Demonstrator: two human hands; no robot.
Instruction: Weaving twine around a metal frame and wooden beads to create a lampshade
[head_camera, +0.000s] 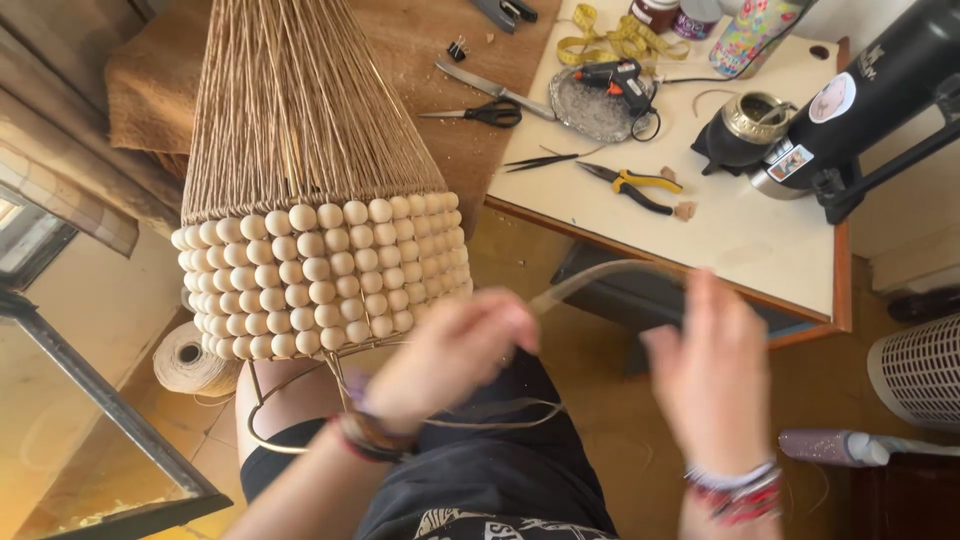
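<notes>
One pale strand (600, 275) arcs between my hands, near the lampshade (320, 200) of twine and wooden beads resting on my lap. My left hand (450, 355) seems closed on it, though blurred; my right hand (715, 370) is open. Far right, pliers (635, 187) lie on the table (760, 250).

A black flask (880, 80) on the table's right bears a round pale sticker (832, 97) and a small rectangular one (790, 162).
</notes>
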